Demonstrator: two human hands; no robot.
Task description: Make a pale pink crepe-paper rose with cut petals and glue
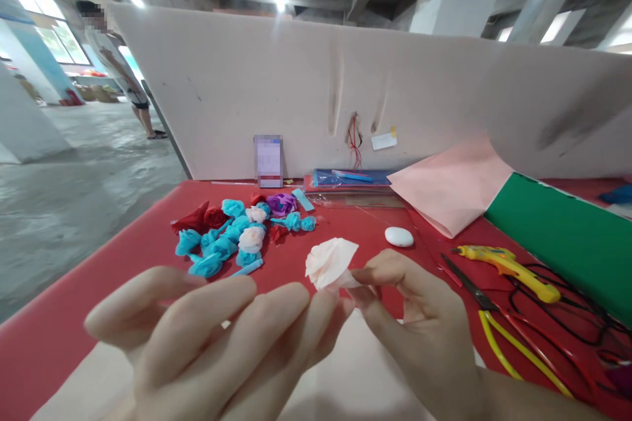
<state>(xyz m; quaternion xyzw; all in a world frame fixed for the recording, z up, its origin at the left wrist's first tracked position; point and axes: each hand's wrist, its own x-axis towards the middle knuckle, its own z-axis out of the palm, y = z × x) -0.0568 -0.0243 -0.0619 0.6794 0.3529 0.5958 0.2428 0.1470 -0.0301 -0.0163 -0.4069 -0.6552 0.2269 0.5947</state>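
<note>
A pale pink crepe-paper flower (pixel 330 263) is held up over the table, its rolled petals to the left and a loose pointed edge to the right. My right hand (pixel 424 322) pinches the flower's twisted base between thumb and fingertips. Close to the camera, my left hand (pixel 232 342) has curled fingers, with index finger and thumb closed at the underside of the same flower. The back of the left hand hides part of that grip. Beneath both hands lies a pale sheet (pixel 340 375).
Finished paper flowers (pixel 227 237) lie heaped at left on the red table (pixel 153 243). Scissors (pixel 486 302), a yellow glue gun (pixel 508 270) with a black cord and a white case (pixel 399 237) are at right. A phone (pixel 269 161) leans against the partition (pixel 237 79). A person (pixel 116 59) stands far left.
</note>
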